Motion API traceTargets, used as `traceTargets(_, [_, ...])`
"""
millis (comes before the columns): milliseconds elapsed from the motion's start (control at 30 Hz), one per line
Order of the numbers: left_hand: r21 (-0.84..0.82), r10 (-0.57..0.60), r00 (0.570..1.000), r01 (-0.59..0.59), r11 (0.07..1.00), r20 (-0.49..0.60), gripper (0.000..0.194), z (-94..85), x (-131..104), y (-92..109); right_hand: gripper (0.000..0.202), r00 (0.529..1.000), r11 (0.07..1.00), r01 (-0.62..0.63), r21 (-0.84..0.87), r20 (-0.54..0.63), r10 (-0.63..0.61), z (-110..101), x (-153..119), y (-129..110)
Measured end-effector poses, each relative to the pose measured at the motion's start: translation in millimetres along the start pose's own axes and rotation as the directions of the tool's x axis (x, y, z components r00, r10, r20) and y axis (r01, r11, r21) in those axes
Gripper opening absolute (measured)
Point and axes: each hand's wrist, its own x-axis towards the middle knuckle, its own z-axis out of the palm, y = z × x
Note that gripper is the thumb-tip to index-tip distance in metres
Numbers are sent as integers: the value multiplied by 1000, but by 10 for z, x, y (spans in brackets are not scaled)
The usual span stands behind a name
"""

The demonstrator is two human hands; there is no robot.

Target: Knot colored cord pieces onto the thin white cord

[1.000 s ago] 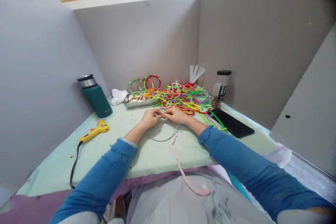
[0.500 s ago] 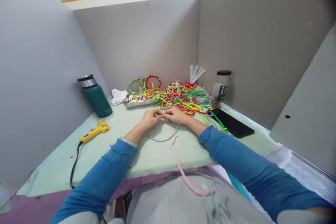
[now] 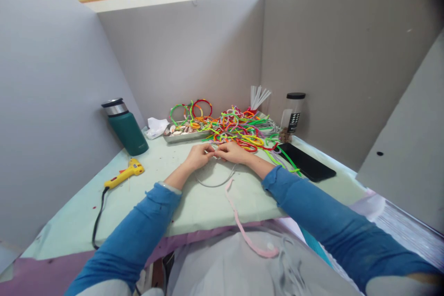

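Note:
My left hand [image 3: 200, 156] and my right hand [image 3: 231, 152] meet fingertip to fingertip over the middle of the table, both pinched closed. Between them they hold a thin grey wire loop [image 3: 213, 186], whose lower curve hangs toward me above the cloth. The spot where the fingers grip the wire is mostly hidden by the fingers. Just below the loop, a pink fuzzy strip [image 3: 239, 222] runs over the table's near edge onto my lap. Behind my hands lies a tangled heap of coloured pipe cleaners [image 3: 239, 125].
A metal tray [image 3: 187, 138] of shells stands at the back, with coloured rings [image 3: 202, 101] behind it. On the left are a green bottle [image 3: 128, 132] and a yellow glue gun [image 3: 125, 174] with its cord. A black phone [image 3: 307, 163] and a clear jar [image 3: 291, 118] are on the right.

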Motion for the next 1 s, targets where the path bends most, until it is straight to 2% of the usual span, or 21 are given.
traceTargets(367, [-52,-14,999,16,999,33,22,9,-15,1,34,1000,1000,15,-2,17,-15,2,-2,18])
traceTargets(1000, [-27,-6,998,7,1000,58,21,5,-18,-4,33,999,999,26,-38,24,-25,5,4,19])
